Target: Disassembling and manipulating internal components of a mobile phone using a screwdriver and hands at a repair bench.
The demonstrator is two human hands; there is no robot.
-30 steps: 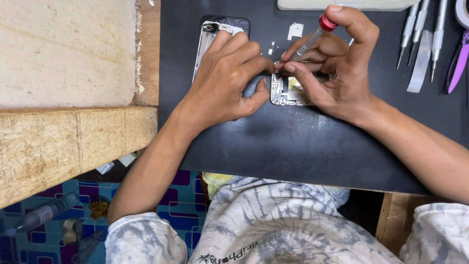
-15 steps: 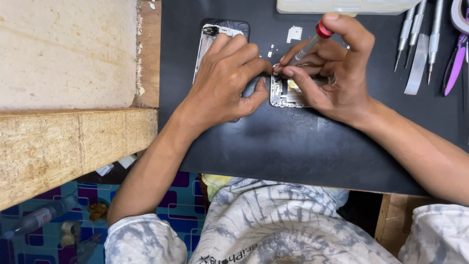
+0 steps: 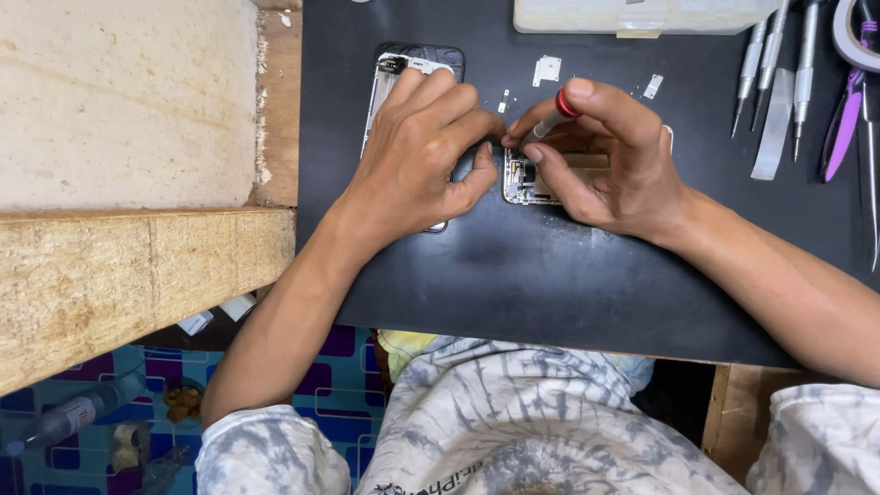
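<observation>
Slim red-capped metal screwdriver, pinched

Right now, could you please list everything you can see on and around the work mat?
opened phone body: one, silver, mid-mat under both hands
screwdriver: one, red cap, in right hand, tip on phone
rear phone housing: one, dark, under left hand
small metal plates: several, silver, above phone
precision screwdrivers: three, silver, upper right
pry tool: one, purple, far right
plastic case: one, pale, top edge
work mat: one, black
wooden bench: one, pale, left
bottle: one, clear, floor left
left hand: on housing
right hand: gripping screwdriver
</observation>
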